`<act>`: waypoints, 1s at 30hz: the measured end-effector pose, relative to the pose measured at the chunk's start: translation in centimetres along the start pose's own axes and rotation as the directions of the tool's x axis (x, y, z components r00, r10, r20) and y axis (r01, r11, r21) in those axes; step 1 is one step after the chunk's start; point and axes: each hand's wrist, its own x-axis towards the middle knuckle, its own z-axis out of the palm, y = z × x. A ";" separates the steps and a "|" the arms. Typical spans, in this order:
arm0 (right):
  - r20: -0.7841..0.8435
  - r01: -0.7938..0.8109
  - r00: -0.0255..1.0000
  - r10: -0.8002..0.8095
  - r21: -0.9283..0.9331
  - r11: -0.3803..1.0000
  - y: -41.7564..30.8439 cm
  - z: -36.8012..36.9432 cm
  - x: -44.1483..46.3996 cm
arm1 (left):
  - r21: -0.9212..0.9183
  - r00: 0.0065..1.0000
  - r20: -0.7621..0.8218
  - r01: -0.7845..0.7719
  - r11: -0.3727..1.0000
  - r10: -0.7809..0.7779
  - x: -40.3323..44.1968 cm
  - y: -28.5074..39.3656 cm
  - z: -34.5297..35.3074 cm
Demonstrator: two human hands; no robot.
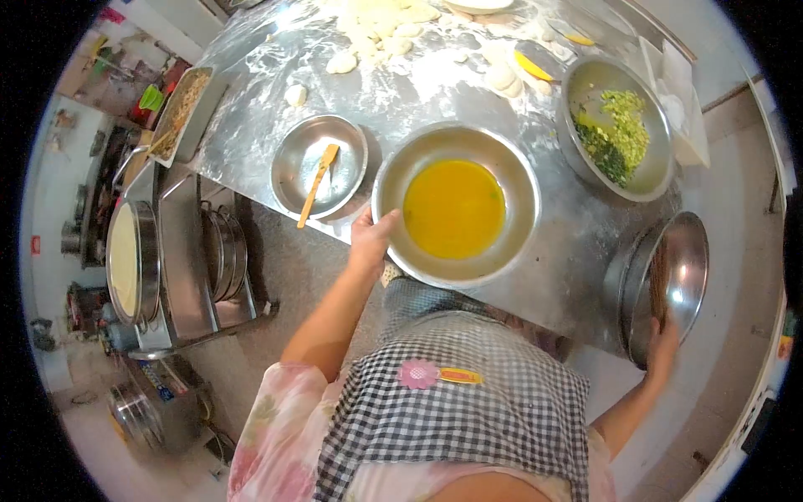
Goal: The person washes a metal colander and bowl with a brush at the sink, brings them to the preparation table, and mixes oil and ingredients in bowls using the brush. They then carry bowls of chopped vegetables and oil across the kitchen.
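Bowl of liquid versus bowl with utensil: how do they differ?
The liquid bowl is larger than the utensil bowl. The liquid bowl holds yellow liquid; the utensil bowl, a wooden utensil. The left hand grips the liquid bowl; no hand touches the utensil bowl. Both are round and silvery.

The metal table is floury, with dough across its far side, a small bowl left, yellow liquid's bowl near, and greens' bowl right.
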 end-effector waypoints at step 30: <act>0.028 -0.046 0.999 0.045 0.019 0.999 -0.6 -0.5 -0.3 | 0.317 0.990 -0.032 -0.119 0.941 0.136 0.1 0.2 -0.3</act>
